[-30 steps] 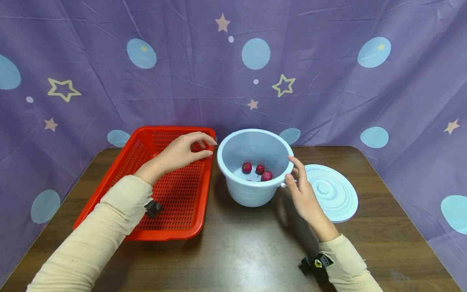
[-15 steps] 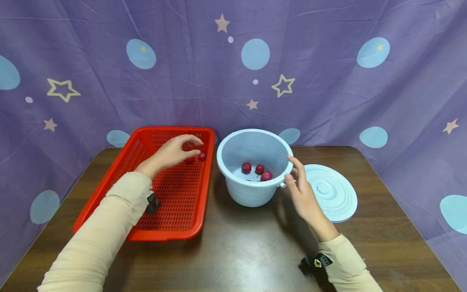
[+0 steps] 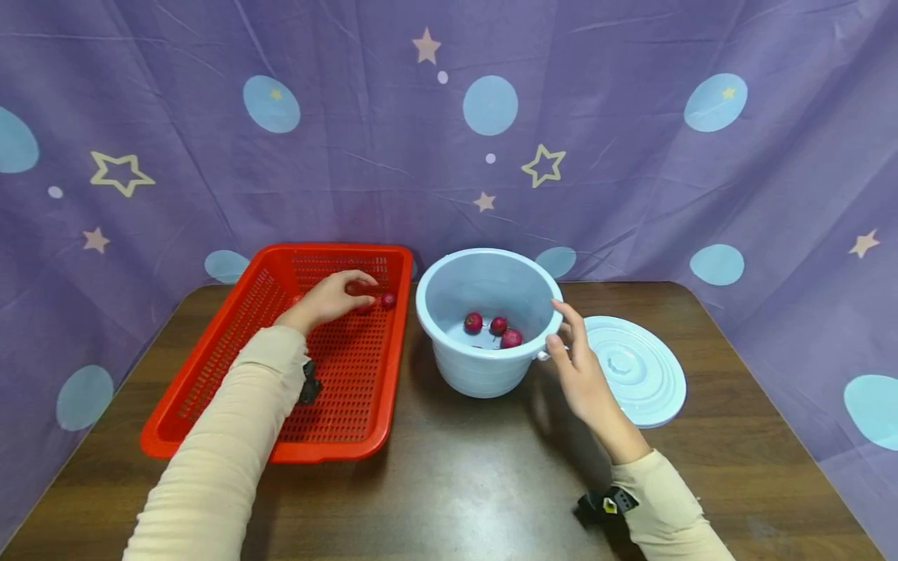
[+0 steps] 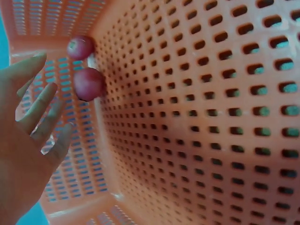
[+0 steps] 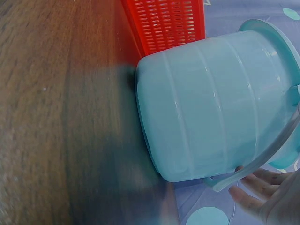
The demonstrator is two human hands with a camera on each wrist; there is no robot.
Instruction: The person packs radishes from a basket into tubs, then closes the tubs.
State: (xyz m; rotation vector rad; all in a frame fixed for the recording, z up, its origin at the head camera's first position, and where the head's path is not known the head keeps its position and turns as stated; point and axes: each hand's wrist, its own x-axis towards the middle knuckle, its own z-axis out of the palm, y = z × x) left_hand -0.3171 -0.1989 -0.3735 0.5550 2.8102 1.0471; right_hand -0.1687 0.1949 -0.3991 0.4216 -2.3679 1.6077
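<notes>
In the red plastic basket (image 3: 396,343) my left hand (image 3: 326,300) reaches down, fingers loosely bent and nothing between them. Two small dark-red round fruits (image 4: 89,83) lie near its fingertips, apart from them in the left wrist view. At the head view's centre stands a light-blue bucket (image 3: 484,374) holding several red fruits (image 3: 511,338), some with thin stems. My right hand (image 3: 585,374) holds the bucket's right rim with thumb and fingertips. Beside those fingers the handle (image 5: 262,159) hangs down the bucket's side.
A round light-blue lid (image 3: 634,370) lies on the brown wooden table (image 3: 449,483), right of the bucket. Behind the table hangs a purple curtain (image 3: 393,156) with stars and dots. The basket's right wall stands close to the bucket.
My left hand has moved left and down from beside the bucket's rim into the basket, toward the fruits there. My right hand and the bucket stay put.
</notes>
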